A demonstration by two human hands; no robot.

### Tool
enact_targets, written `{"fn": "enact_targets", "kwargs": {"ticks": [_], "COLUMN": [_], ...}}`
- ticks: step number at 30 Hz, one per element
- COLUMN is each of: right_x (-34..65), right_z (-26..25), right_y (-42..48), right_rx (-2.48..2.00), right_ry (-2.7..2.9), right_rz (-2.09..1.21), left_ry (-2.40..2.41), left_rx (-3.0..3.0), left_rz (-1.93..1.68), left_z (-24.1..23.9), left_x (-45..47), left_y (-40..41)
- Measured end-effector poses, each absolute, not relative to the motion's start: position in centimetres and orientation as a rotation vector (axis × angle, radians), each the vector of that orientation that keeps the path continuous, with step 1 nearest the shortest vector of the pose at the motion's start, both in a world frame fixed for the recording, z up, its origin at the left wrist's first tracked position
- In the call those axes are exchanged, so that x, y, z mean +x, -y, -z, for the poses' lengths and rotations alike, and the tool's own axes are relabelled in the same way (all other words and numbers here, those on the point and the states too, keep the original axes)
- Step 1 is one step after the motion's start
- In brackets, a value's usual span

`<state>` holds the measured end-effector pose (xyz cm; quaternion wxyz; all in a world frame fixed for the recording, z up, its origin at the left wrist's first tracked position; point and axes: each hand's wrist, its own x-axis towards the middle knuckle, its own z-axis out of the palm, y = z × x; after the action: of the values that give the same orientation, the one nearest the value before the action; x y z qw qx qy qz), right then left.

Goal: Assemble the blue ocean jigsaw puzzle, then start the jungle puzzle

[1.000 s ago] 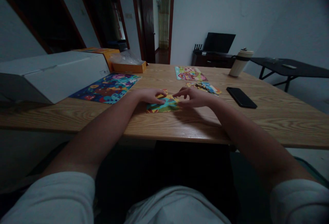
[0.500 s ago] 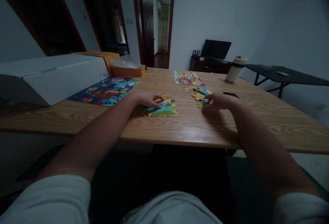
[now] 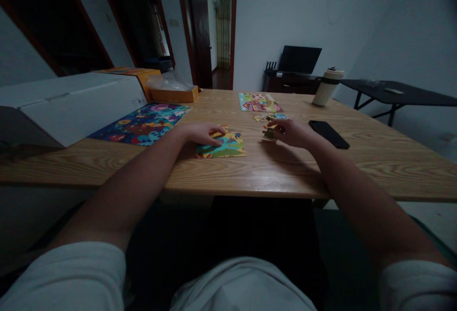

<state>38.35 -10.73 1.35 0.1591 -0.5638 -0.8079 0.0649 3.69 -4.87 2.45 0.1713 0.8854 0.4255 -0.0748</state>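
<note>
My left hand [image 3: 204,134] rests with thumb and fingers apart on a partly joined jigsaw puzzle [image 3: 230,148] in yellow, green and turquoise near the table's front edge. To the right of it, my right hand [image 3: 291,132] pinches a jigsaw piece [image 3: 268,133], tilted and just above the table, its face in shadow. Behind that hand lie loose jigsaw pieces [image 3: 262,117], partly hidden by the fingers. Farther back a colourful picture sheet [image 3: 260,103] with a red house lies flat.
A dark blue picture puzzle [image 3: 144,123] lies at left beside a long white box [image 3: 82,104]. Behind it stands an orange box [image 3: 174,95] with clear plastic. At right are a black phone [image 3: 328,134] and a cream tumbler [image 3: 326,89] on the wooden table [image 3: 385,158].
My right hand has lifted a piece from the loose pieces and moved left with it, uncovering the phone. The left hand stays on the joined puzzle. The view has shifted slightly.
</note>
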Motion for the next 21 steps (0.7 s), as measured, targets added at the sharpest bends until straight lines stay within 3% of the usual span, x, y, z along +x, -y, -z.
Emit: {"fn": "enact_targets", "kwargs": {"ticks": [4,11,21], "right_x": [37.9,36.7,36.3], "right_z": [-0.3,0.8,0.0], "right_y": [10.1,9.6,10.3], "right_rx": [-1.452,-1.297,-1.356], "right_ry": [2.191,2.139,2.267], "right_rz": [-0.458,-0.647,-0.565], "left_ry": [-1.221,-1.186,-1.201], "left_rx": [2.5,2.506,2.5], "left_rz": [0.214,0.201,0.205], "left_z": [-2.5,-2.4,-2.2], "left_x": [3.8,3.8,3.6], "left_y": [5.1,4.9,4.5]}}
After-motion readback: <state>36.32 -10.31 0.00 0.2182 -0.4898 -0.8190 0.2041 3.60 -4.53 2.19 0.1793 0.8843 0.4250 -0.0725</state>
